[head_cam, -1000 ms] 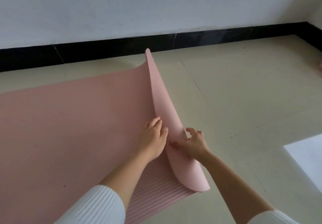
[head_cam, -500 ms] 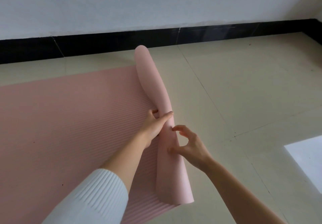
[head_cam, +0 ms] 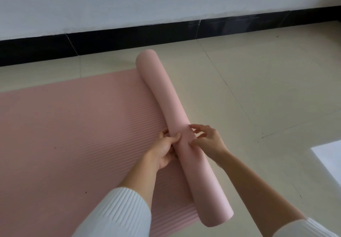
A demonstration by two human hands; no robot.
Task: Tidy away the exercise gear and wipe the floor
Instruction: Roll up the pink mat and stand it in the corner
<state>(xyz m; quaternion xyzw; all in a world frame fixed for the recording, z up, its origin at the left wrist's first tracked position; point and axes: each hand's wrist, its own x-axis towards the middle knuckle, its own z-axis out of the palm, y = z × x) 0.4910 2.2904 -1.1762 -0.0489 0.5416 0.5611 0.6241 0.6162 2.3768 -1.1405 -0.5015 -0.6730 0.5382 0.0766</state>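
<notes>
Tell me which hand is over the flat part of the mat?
The left hand: it grips the pink roll from the side where the ribbed mat lies flat. The right hand holds the roll from the floor side.

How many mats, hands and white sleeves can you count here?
Pink mat: 1
Hands: 2, left hand and right hand
White sleeves: 2
Total: 5
</notes>
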